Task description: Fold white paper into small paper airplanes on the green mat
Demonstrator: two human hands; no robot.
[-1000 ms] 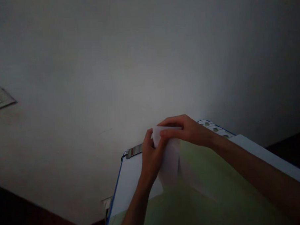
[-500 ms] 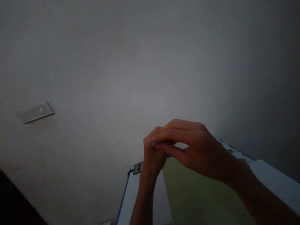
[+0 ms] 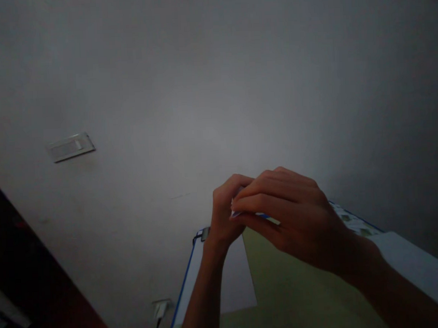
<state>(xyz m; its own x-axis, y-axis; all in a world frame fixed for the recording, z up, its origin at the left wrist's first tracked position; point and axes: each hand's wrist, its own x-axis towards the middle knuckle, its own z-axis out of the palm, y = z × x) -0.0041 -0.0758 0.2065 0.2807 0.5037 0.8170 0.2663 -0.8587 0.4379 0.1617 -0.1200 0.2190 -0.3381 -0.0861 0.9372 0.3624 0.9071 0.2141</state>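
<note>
My right hand (image 3: 289,204) reaches across in front of my left, its thumb and fingertips pinching a small pale piece of paper (image 3: 236,213). Only a thin white edge of it shows between the fingers. My left hand (image 3: 224,209) is curled around the same spot, with its fingers mostly hidden behind the right hand. Both hands are raised above a table with a green surface (image 3: 304,291). A white sheet of paper (image 3: 240,284) lies on the table beyond my left forearm.
A white object with a flat top (image 3: 415,257) lies at the right side of the table. By the far left corner is a small dark device (image 3: 205,233). The pale wall holds a switch plate (image 3: 72,147) and a socket with a plug (image 3: 161,310). A dark opening (image 3: 23,254) lies at left.
Both hands have shifted slightly right in view, and more of the paper's white edge shows at the right fingertips. The view has tilted, bringing the plug and dark opening further in.
</note>
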